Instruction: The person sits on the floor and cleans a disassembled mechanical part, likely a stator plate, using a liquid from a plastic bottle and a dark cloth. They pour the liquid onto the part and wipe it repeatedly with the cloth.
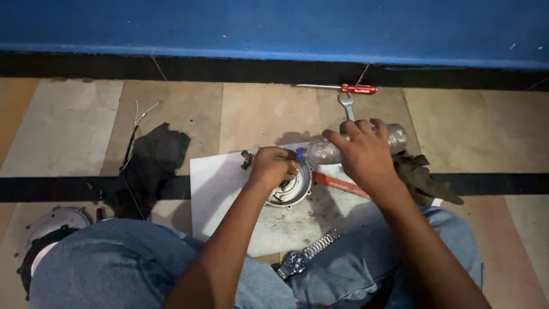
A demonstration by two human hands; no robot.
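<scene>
Head camera, looking steeply down (close) at floor (257, 109).

Clear plastic bottle (354, 147) lying tilted on side above white sheet, crumpled, blue cap end pointing left and down toward round metal part. No label showing on bottle body. Right hand (363, 154) wrapping over bottle middle, gripping it; left hand (271, 166) closing fingers at blue cap end. Far end of bottle sticking out past right hand, near grey rag. Orange-red strip with pale print (338, 184) lying flat on sheet under right wrist. No signs or screens showing.
</scene>
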